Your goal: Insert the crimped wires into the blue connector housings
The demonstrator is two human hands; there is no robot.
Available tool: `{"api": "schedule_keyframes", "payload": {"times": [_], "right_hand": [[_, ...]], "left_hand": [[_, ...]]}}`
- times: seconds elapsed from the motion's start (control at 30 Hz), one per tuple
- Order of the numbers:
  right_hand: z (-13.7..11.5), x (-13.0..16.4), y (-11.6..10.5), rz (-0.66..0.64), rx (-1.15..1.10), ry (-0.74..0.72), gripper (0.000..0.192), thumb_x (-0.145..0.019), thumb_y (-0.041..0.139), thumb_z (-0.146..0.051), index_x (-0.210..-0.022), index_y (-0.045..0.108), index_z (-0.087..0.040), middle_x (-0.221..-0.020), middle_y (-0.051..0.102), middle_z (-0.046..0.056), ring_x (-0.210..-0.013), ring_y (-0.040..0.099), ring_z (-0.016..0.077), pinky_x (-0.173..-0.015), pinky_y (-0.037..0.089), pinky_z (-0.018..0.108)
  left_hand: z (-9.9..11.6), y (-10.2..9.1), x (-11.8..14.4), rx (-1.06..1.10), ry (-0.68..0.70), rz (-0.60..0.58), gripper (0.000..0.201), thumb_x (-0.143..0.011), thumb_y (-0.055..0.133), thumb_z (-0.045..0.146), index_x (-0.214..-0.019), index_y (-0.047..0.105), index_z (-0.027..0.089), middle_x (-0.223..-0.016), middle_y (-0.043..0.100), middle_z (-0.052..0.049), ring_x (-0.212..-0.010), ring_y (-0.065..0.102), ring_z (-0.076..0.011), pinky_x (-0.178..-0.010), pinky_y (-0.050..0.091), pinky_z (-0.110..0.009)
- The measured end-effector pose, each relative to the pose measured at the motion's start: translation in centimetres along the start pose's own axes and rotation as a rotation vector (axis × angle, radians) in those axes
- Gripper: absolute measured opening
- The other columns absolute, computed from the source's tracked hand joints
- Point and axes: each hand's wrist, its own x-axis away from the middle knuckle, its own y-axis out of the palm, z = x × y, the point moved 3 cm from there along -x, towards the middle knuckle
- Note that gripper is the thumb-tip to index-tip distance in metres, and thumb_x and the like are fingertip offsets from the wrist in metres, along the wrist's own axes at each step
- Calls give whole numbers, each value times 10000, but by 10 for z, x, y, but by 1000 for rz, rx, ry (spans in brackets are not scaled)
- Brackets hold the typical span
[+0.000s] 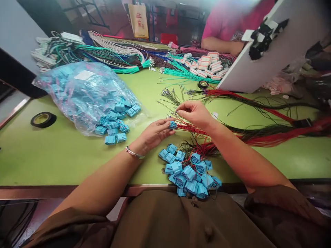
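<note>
- Nearest us, at the table's near edge, a heap of blue connectors (188,172) is lying with thin red and black wires trailing out of it.
- Just beyond the heap, our left hand (154,133) is pinching one blue connector (173,125) between its fingertips, above the green table (64,155).
- Our right hand (194,113) is sitting just right of that connector, fingers closed narrowly on a thin wire end; red wires (191,129) are running from the connector under this hand and off to the right.
- To the left, a clear bag (85,93) of more blue connectors is spilling a few pieces toward the middle.
- A tape roll (43,119) is lying near the left edge.
- To the right, long red and black wire bundles (271,136) are stretching across the table.
- Farther back, teal wires (181,72) and white connectors (207,65) are lying beside a white board (271,58).
- At the far side, a person in a pink top (227,20) is resting an arm on the table.
</note>
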Motion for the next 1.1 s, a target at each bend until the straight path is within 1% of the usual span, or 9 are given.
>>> {"api": "schedule_keyframes", "payload": {"times": [0.1, 0.2, 0.33, 0.57, 0.7, 0.83, 0.93, 1.03, 1.1], "right_hand": [[3, 36, 3, 95, 51, -58, 122, -772, 588, -203, -757, 693, -142, -694, 654, 8, -602, 497, 100, -596, 381, 240], [6, 51, 13, 151, 226, -132, 116, -779, 581, -185, -731, 683, -157, -719, 643, 13, -648, 508, 110, -633, 374, 249], [9, 52, 18, 119, 380, -140, 123, -785, 571, -179, -700, 659, -169, -726, 641, 22, -683, 521, 129, -647, 354, 258], [10, 53, 18, 131, 395, -186, 129, -823, 544, -176, -729, 631, -173, -728, 625, 25, -680, 516, 134, -661, 363, 259], [8, 57, 19, 129, 547, -273, 159, -855, 516, -184, -751, 636, -170, -759, 636, 44, -714, 532, 150, -650, 340, 274], [4, 60, 25, 104, 704, -317, 173, -875, 511, -200, -773, 646, -166, -781, 647, 67, -721, 529, 167, -633, 309, 296], [4, 59, 29, 61, 674, -306, 206, -907, 495, -217, -798, 661, -160, -801, 667, 72, -729, 548, 167, -647, 332, 293], [7, 59, 27, 46, 580, -287, 217, -934, 488, -232, -866, 683, -166, -879, 698, 74, -794, 587, 167, -694, 377, 279], [10, 59, 24, 53, 508, -288, 196, -923, 504, -218, -871, 686, -172, -875, 703, 65, -804, 596, 162, -724, 403, 271]], "left_hand": [[-3, -4, -5, -27, -7, -11, 279, -784, 761, 181, -1044, 722, 86, -1000, 734, -106, -799, 683, -117, -765, 571, -222], [-4, -7, -7, -49, -5, -16, 304, -787, 764, 220, -1058, 719, 90, -1013, 738, -115, -803, 690, -124, -771, 577, -226], [-4, -7, -6, -70, 2, -6, 306, -762, 789, 229, -1031, 722, 101, -990, 739, -99, -780, 689, -114, -755, 574, -212], [-2, -5, -4, -84, 3, -4, 337, -719, 830, 266, -996, 722, 108, -940, 740, -78, -748, 682, -102, -730, 566, -196], [-1, -3, -2, -99, -11, 11, 356, -690, 852, 282, -971, 720, 108, -913, 736, -64, -723, 674, -91, -704, 560, -187], [-3, -2, -2, -126, -4, 40, 350, -643, 881, 291, -893, 714, 111, -814, 720, -29, -654, 653, -75, -668, 553, -182], [-5, -3, -3, -133, 8, 38, 351, -613, 897, 271, -867, 706, 122, -790, 717, -21, -654, 659, -81, -673, 553, -193], [-6, -4, -3, -139, 0, 42, 335, -637, 884, 289, -864, 699, 128, -795, 714, -17, -642, 654, -74, -671, 550, -193], [-5, -4, -3, -152, -2, 52, 335, -644, 880, 295, -868, 696, 126, -802, 711, -16, -641, 653, -74, -673, 551, -197]]}}
